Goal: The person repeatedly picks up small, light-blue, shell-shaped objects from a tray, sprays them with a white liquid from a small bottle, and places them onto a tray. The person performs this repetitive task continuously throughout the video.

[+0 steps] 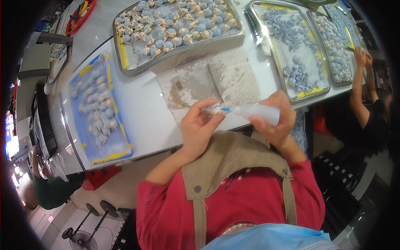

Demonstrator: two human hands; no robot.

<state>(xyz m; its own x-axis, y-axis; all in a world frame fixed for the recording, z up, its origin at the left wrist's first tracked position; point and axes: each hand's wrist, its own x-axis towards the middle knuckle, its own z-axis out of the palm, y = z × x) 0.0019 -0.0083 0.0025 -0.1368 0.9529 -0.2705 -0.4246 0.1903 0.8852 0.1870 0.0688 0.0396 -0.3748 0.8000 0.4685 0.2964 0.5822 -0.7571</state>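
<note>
Left grip (200, 127) pinched a small pale figure (216, 111) above the surface's (146, 121) near edge | right grip (281, 118) clasped a white bottle (260, 113), blue tip (226, 109) at the figure | step: apparently dispensing liquid onto it | next move seemingly called for a light, steady squeeze

Bright, even light washes over the white desk (152, 125), glinting on its left edge. Glare (11, 143) whites out the left border; the right falls dim. Straight edges bow toward a black rim. To me the blue tray (85, 139) looks blurred, the small piece (216, 111) in the left fingers (201, 105) soft.
</note>
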